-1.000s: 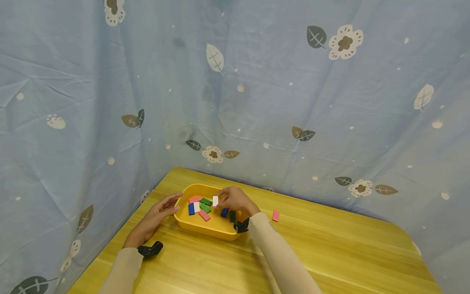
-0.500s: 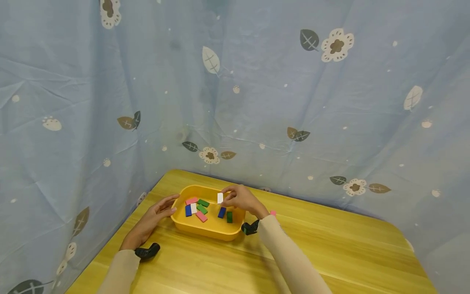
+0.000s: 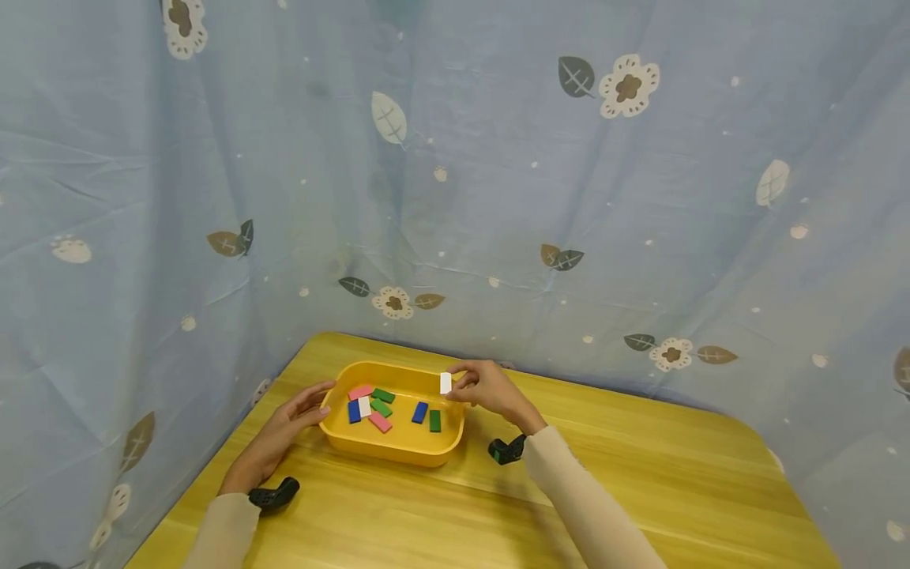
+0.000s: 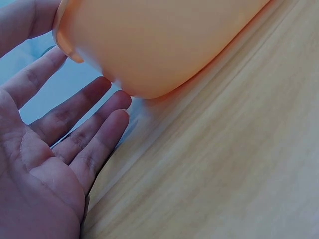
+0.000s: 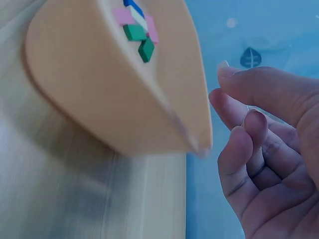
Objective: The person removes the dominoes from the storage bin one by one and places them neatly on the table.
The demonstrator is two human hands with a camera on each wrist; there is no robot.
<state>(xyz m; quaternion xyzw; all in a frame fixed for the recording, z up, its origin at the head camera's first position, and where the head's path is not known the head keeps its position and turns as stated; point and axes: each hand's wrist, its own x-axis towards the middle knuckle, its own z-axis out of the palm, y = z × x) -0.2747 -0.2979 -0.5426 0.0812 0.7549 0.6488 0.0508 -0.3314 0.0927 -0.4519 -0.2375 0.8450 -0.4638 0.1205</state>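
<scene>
Up by right end of yellow plastic tray (image 3: pixel 387 452), small white rectangular block (image 3: pixel 445 383) pinched between thumb and fingers of our right hand (image 3: pixel 492 390). Inside tray, blue rectangular block (image 3: pixel 420 412) lies flat. Our left hand (image 3: pixel 290 420) touches left end, fingers mostly straight. Slack pinch might drop white block; bumping rim might knock it loose.

A curtained-off corner, home or studio unclear: pale blue cloth (image 3: pixel 483 205) printed with leaves and flowers hangs left and far around a wood-grain table (image 3: pixel 697 474).
</scene>
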